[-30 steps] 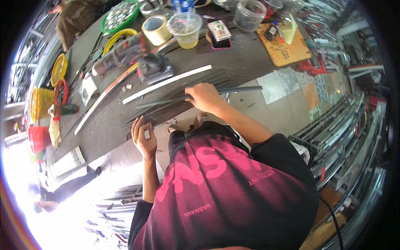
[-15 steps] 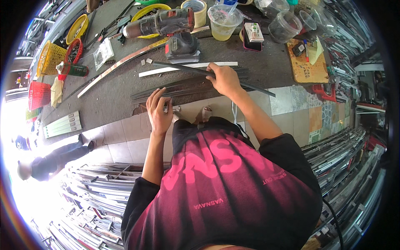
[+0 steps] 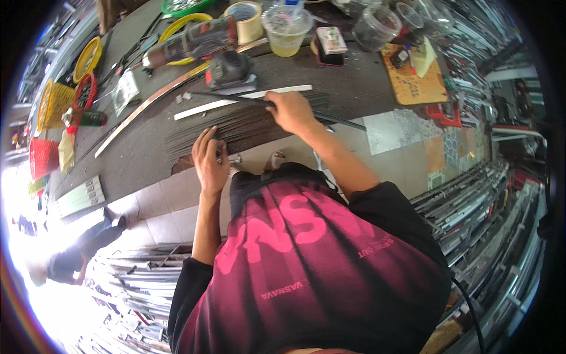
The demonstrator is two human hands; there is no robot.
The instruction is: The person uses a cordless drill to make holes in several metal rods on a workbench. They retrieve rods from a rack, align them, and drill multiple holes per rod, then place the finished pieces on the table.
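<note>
My right hand (image 3: 293, 112) grips a long black strip (image 3: 239, 100) between thumb and fingers. That strip slants across the table, its right end jutting past the edge over the floor tiles. Beneath it a thin white strip (image 3: 197, 110) lies on the tabletop. At the table's near edge is my left hand (image 3: 209, 162), thumb and forefinger curled together and the other fingers longer; whatever may be in the pinch is too small to make out. Several dark thin strips (image 3: 242, 128) lie side by side between my hands.
Across the dark table (image 3: 141, 141) stand a cordless drill (image 3: 197, 47), a tape roll (image 3: 244, 22), a drink cup (image 3: 286, 32) and a phone (image 3: 330, 58) under a small box. A wooden board (image 3: 415, 82) is at right, baskets (image 3: 44, 158) at left. A person (image 3: 82, 245) is at lower left.
The view has shifted, so the table's things sit farther left. My right hand still grips the black strip, and my left hand keeps nearly the same curled shape.
</note>
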